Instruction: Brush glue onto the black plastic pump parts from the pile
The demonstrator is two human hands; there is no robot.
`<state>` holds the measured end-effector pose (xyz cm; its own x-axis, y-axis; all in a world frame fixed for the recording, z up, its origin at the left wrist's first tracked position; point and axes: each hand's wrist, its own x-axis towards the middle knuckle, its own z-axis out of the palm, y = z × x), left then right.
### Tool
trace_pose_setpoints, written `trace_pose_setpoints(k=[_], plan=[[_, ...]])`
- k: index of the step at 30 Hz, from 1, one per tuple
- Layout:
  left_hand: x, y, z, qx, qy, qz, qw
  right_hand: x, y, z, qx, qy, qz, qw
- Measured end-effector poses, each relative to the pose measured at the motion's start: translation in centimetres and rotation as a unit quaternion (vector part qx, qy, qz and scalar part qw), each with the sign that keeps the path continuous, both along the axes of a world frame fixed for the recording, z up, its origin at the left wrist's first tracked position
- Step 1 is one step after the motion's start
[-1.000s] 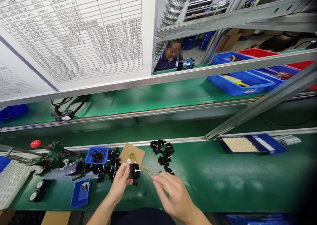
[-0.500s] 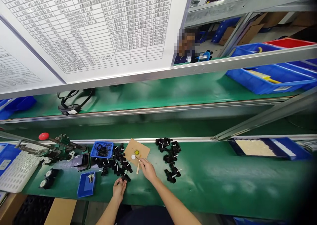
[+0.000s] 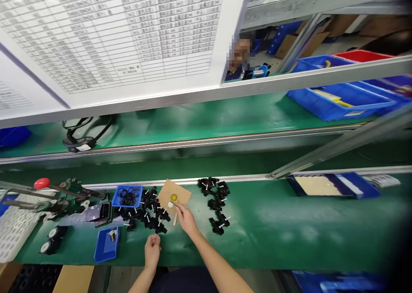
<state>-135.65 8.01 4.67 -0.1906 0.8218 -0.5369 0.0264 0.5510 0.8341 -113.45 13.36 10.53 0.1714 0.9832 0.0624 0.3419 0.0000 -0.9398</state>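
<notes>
My right hand (image 3: 186, 218) grips a small wooden-handled brush (image 3: 175, 218), its tip resting on a brown cardboard piece (image 3: 180, 192) that carries a yellow dab (image 3: 174, 197) and a white dab (image 3: 170, 204). My left hand (image 3: 152, 249) hovers near the table's front edge with fingers curled and nothing in them, just below a pile of black plastic parts with white pins (image 3: 148, 215). A second pile of the same black parts (image 3: 217, 207) lies to the right of the cardboard.
A small blue tray of black O-rings (image 3: 128, 196), another small blue tray (image 3: 107, 243), a hand press with a red knob (image 3: 41, 183) and a white perforated tray (image 3: 14, 230) stand at left. A blue tray (image 3: 354, 185) sits at right. A person works beyond the shelf.
My left hand has let go of the black part it held and drawn back toward me. My right hand has carried the brush over to the cardboard and dips its tip there.
</notes>
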Motion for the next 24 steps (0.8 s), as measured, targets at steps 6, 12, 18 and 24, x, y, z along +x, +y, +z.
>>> trace_pose_setpoints(k=[6,12,18,24], plan=[[10.3,1.5,0.7,0.059,-0.010,-0.288,0.956,5.8,-7.8,2.5,0.019,0.065,-0.172,0.983],[21.8,1.0,-0.4,0.062,0.045,-0.381,0.921,12.4,-17.4,4.8,0.029,0.073,-0.365,0.928],[26.5,-0.5,0.8,0.089,0.079,-0.343,0.932,12.8,-22.7,6.5,0.022,0.082,-0.466,0.881],[23.9,0.9,1.8,0.133,0.069,-0.386,0.910,12.0,-23.7,6.1,0.002,0.103,-0.494,0.864]])
